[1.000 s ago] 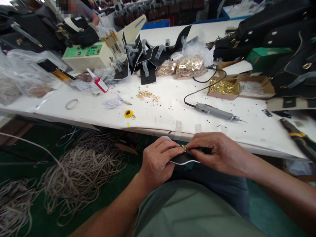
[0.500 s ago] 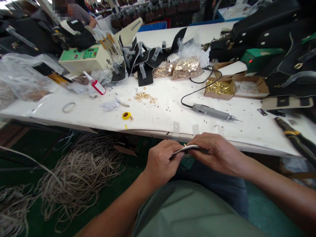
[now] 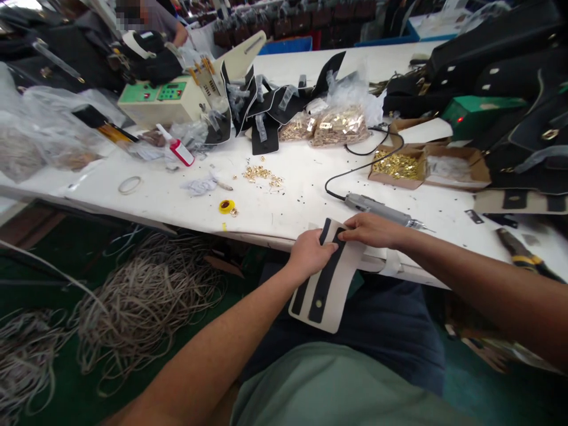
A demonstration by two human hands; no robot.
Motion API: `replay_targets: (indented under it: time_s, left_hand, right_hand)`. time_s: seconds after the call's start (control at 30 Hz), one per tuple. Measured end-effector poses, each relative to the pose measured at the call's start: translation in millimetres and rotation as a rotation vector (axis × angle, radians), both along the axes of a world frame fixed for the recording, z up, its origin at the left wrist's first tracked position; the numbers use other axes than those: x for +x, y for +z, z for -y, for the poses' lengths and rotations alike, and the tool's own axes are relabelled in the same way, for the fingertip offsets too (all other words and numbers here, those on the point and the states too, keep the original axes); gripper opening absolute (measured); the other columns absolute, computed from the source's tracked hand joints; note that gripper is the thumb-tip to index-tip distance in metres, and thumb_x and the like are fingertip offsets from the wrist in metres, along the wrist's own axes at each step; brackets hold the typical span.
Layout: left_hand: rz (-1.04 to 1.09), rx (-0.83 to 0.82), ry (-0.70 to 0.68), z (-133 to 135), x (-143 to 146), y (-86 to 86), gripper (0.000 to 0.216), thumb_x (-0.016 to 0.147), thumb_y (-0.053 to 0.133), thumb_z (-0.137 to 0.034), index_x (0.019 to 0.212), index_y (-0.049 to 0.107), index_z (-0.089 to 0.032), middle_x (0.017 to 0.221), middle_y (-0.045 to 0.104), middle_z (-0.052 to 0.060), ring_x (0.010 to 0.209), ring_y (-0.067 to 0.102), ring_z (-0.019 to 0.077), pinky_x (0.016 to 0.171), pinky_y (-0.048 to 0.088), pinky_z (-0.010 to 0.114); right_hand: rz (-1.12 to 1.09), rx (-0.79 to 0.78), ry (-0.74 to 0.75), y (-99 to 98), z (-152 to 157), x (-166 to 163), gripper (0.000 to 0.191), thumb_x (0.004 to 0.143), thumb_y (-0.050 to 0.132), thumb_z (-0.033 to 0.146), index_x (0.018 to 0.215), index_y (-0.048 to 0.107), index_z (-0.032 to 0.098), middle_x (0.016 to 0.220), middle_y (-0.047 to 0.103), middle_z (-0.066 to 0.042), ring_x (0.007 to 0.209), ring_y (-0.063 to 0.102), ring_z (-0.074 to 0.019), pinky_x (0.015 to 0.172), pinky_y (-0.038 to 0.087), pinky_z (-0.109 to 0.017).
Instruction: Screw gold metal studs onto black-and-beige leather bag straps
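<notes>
I hold a cream panel with two black straps (image 3: 327,290) over the front edge of the white table (image 3: 284,195). My left hand (image 3: 310,253) grips its upper left part, fingers closed on it. My right hand (image 3: 370,229) pinches the top end of the black strap from the right. The panel's lower end hangs over my lap and shows a small stud. A grey corded power tool (image 3: 381,208) lies on the table just beyond my right hand.
Loose gold fittings (image 3: 262,174), a yellow tape roll (image 3: 226,206), a red-and-white glue bottle (image 3: 178,148), bags of gold hardware (image 3: 339,124), a cardboard box of gold parts (image 3: 399,165) and a green-topped machine (image 3: 160,97) are on the table. Cord tangles (image 3: 133,296) lie on the floor. A person sits at far left.
Both hands have moved up and forward to the table edge. The panel, held edge-on at my lap before, is now turned flat with its strapped face showing.
</notes>
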State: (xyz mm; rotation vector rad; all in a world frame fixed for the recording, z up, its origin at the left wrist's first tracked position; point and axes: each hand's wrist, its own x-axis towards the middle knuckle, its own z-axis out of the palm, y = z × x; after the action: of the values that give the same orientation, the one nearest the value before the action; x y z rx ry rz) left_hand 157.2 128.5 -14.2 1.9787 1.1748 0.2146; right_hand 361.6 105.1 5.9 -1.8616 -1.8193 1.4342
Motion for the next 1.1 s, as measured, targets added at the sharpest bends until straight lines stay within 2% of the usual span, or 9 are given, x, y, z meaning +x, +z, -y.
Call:
replay_targets:
  time_s: [0.2,0.37,0.53,0.6,0.7,0.8,0.93,1.1]
  left_hand:
    - [-0.085,0.087,0.16,20.4,7.8,0.2,0.021,0.085,0.066,-0.038,0.098,0.07,-0.021,0.099,0.075,0.01,0.096,0.07,0.0303,0.082,0.054,0.04]
    - [-0.134,0.216,0.182,34.2,9.6,-3.8,0.027,0.087,0.067,-0.036,0.11,0.063,-0.023,0.109,0.069,0.009,0.1,0.068,0.0282,0.086,0.053,0.039]
    - [-0.133,0.429,0.146,36.4,1.7,-4.2,0.066,0.081,0.076,-0.035,0.139,0.046,-0.022,0.123,0.061,0.012,0.116,0.057,0.0306,0.088,0.052,0.04]
    - [-0.094,0.495,0.115,34.5,-1.6,-4.4,0.072,0.079,0.079,-0.033,0.142,0.044,-0.023,0.13,0.057,0.012,0.12,0.053,0.0299,0.092,0.051,0.04]
    - [0.011,0.569,0.009,28.1,-5.3,-7.9,0.053,0.08,0.079,-0.027,0.128,0.058,-0.026,0.139,0.055,0.008,0.126,0.049,0.0283,0.102,0.047,0.043]
    - [0.111,0.563,-0.098,18.0,-8.4,-16.2,0.028,0.082,0.078,-0.024,0.109,0.069,-0.025,0.137,0.06,0.004,0.129,0.048,0.0271,0.106,0.044,0.044]
    - [0.169,0.494,-0.072,7.9,-10.6,-28.3,0.027,0.079,0.082,-0.028,0.104,0.072,-0.027,0.135,0.066,0.0,0.13,0.048,0.0281,0.108,0.042,0.048]
    - [0.173,0.434,-0.037,6.5,-10.2,-32.0,0.027,0.08,0.08,-0.03,0.105,0.072,-0.029,0.134,0.067,-0.002,0.128,0.049,0.0295,0.108,0.039,0.051]
  right_hand:
    - [-0.002,-0.022,0.044,-7.5,-6.1,3.3,0.034,0.082,0.059,0.049,0.076,0.071,0.018,0.062,0.058,0.0,0.059,0.049,-0.0162,0.053,0.034,-0.029]
    - [0.029,0.028,0.052,-9.4,-4.6,0.2,0.035,0.081,0.06,0.05,0.07,0.067,0.018,0.059,0.053,0.001,0.058,0.046,-0.015,0.053,0.033,-0.029]
    - [0.134,0.104,0.091,-3.1,-1.5,-9.1,0.032,0.084,0.057,0.044,0.065,0.062,0.019,0.058,0.052,0.001,0.058,0.046,-0.0147,0.054,0.032,-0.028]
    - [0.183,0.133,0.086,-1.3,0.5,-12.6,0.031,0.085,0.056,0.042,0.065,0.061,0.019,0.059,0.054,0.001,0.059,0.049,-0.0155,0.056,0.032,-0.029]
    - [0.211,0.152,0.058,-1.3,3.1,-17.8,0.026,0.086,0.057,0.038,0.069,0.065,0.019,0.065,0.061,-0.001,0.063,0.053,-0.0172,0.058,0.034,-0.029]
    - [0.236,0.152,0.025,-3.3,3.4,-22.3,0.023,0.086,0.056,0.033,0.072,0.068,0.02,0.069,0.065,-0.002,0.066,0.056,-0.0177,0.058,0.034,-0.028]
    - [0.314,0.14,-0.063,-6.8,3.0,-24.6,0.021,0.084,0.061,0.035,0.073,0.069,0.019,0.069,0.066,-0.004,0.066,0.057,-0.0185,0.057,0.033,-0.029]
    - [0.389,0.17,-0.177,-8.6,11.3,-26.1,0.026,0.087,0.062,0.042,0.089,0.072,0.018,0.081,0.07,-0.005,0.073,0.059,-0.0191,0.06,0.034,-0.028]
